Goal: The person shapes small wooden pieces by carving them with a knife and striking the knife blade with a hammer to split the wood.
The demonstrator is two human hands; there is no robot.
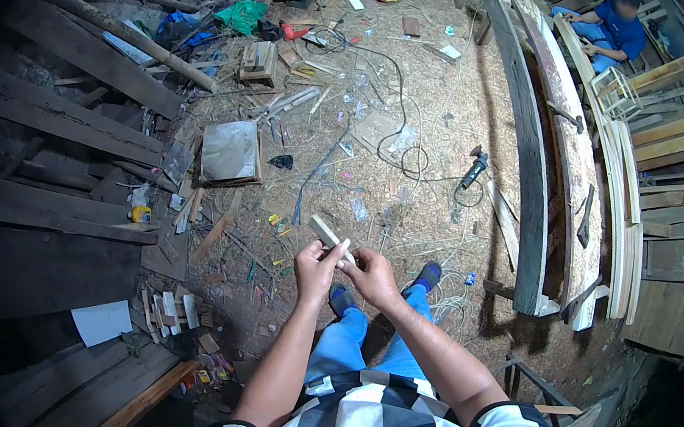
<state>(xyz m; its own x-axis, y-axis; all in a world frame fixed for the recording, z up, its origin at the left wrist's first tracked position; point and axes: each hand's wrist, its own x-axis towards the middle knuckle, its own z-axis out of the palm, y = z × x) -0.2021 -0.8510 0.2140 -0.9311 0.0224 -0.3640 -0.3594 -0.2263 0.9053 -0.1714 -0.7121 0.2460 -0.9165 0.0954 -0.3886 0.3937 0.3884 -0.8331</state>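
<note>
Both hands gripped a short piece of wood (324, 231). The left hand (315, 272) had its fingers curled and its thumb pressed along the wood, and the right hand (370, 277) pinched the end nearest the body. The wood was held up above the floor, left of the grinder (474, 168) and closer to the wearer, its far end tilted leftward.

The grinder lay on a floor (450, 99) strewn with shavings. Right of the grinder stood a long bench of heavy planks (572, 148), bearing a hammer (567, 116) and a dark tool (586, 216). Beyond the bench, up and right of the grinder, a person in a blue shirt (621, 30) sat among boards.

Left of the grinder, well apart, stood a box with a pale top (230, 151); farther off that way were a small wooden stool (258, 62) and a green plastic bag (241, 17). A dark cord (403, 93) looped just left of the grinder.
</note>
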